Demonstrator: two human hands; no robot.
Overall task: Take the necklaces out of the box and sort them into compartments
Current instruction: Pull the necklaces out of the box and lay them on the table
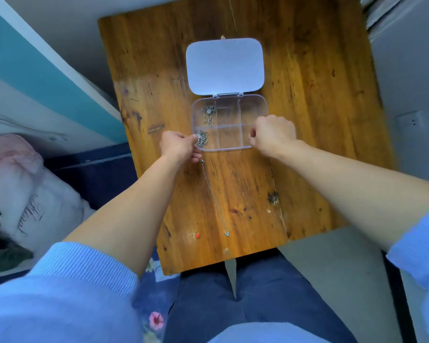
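Note:
A clear plastic box [229,147] with several compartments lies open on the wooden table, its lid [224,65] folded back. One silver necklace [208,115] lies in the far-left compartment. Another bunched silver necklace [202,138] sits in the near-left compartment, and my left hand [177,147] pinches it at the box's left edge. My right hand [274,134] is closed at the near-right compartment, with a small gold bit [250,137] showing at its fingertips. A thin chain [214,196] with a small pendant [227,233] trails from under my left hand toward me.
A small red-and-gold charm [196,234] lies near the table's front edge. A dark knot [273,198] marks the wood to the right. A bed with a pink pillow [13,169] is on the left. My legs are under the table.

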